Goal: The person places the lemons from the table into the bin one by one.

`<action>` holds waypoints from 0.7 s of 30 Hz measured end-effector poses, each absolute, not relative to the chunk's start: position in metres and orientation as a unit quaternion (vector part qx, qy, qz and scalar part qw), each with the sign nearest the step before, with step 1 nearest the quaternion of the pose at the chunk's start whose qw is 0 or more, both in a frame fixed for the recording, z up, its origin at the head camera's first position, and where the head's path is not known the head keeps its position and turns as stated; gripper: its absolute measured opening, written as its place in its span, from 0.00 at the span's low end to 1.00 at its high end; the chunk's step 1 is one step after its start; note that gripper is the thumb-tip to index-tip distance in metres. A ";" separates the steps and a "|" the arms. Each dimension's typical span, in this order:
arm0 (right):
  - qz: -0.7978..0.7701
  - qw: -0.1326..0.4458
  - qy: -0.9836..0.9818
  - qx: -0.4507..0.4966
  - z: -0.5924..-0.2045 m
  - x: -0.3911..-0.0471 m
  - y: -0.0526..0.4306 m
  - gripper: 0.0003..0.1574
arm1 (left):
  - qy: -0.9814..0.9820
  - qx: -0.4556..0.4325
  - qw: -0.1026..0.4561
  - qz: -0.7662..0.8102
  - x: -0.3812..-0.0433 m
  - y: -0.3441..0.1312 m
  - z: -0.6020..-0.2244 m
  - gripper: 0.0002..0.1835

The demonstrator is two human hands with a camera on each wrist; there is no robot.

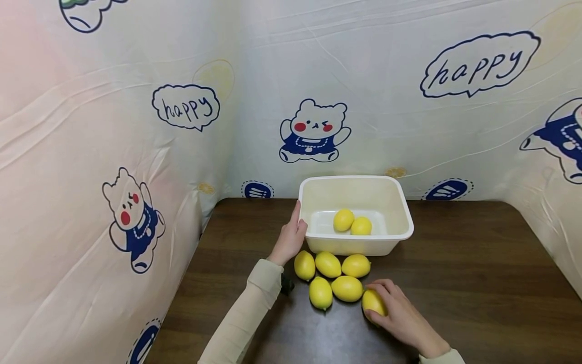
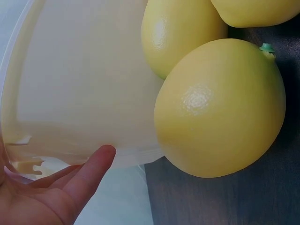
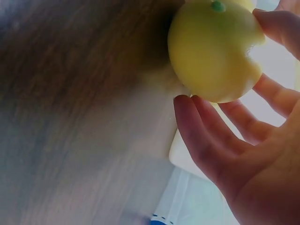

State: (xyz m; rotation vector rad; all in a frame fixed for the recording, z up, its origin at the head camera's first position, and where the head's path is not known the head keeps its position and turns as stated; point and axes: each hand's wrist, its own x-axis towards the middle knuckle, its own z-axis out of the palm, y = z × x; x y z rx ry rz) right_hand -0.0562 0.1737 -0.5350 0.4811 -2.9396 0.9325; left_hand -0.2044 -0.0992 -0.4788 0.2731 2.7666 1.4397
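Several yellow lemons point(image 1: 347, 288) lie on the table in front of a white plastic tub point(image 1: 391, 246). Inside the tub are two more lemons point(image 1: 343, 220). My left hand point(image 1: 291, 237) rests against the tub's left side, its fingers straight along the outer wall and the thumb near the front corner. In the left wrist view a lemon point(image 2: 220, 108) with a green stem end sits close to that thumb. My right hand point(image 1: 400, 313) holds the lemon at the right end of the group point(image 1: 373, 302), thumb and fingers around it; the right wrist view shows this lemon point(image 3: 213, 56) between the fingertips.
The dark wooden table point(image 1: 473, 283) extends to both sides of the tub. A pale cloth point(image 1: 254, 101) with printed bears and "happy" bubbles hangs behind the table and along its sides. The tub stands near the table's back edge.
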 end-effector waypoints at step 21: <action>0.294 -0.036 -0.945 0.135 -0.532 -0.057 0.173 0.29 | 0.884 0.092 0.000 0.458 -0.203 -0.100 -0.478 0.33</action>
